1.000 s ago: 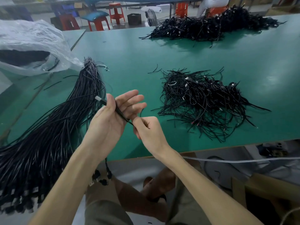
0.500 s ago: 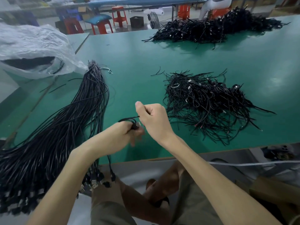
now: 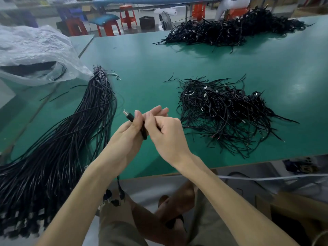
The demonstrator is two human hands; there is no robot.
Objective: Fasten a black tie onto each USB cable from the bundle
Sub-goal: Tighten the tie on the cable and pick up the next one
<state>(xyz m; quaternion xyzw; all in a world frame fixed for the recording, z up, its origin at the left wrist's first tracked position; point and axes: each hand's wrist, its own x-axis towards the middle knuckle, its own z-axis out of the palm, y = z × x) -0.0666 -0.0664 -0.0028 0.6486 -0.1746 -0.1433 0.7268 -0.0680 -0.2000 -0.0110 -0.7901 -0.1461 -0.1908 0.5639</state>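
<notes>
Left hand (image 3: 127,137) and right hand (image 3: 168,135) both pinch one black USB cable (image 3: 131,118), silver plug poking past the left thumb, over the green surface (image 3: 145,68) between the bundle (image 3: 71,139) and a messy pile (image 3: 221,112).

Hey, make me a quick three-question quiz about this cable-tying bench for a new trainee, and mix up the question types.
1. True or false: the left hand holds a USB cable with its metal plug sticking out past the thumb.
2. Where does the long bundle of cables lie? A) at the person's left B) at the person's right C) at the table's far edge
3. Besides the bundle, how many heaps of black cables lie on the green table?
Key: 1 true. 2 A. 3 two: a near heap and a far heap.
</notes>
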